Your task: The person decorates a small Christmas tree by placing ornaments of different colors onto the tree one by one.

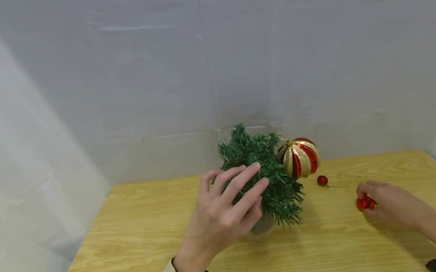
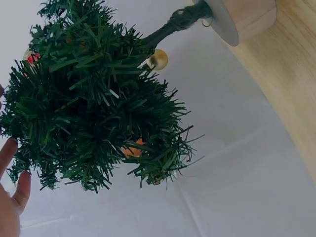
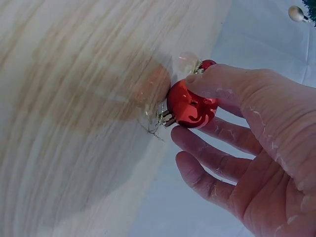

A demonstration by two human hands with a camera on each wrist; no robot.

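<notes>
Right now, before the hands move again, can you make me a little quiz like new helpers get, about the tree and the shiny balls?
1. Pick one: which hand holds a shiny red ball?
A) left
B) right
C) neither

2. Look at the big striped ball. True or false: it is blue and silver.

3. Fill the gap: in the head view, the little red ball on the table shows between the right hand and the green ____.

Key:
1. B, right.
2. False: it is red and gold.
3. Tree.
</notes>
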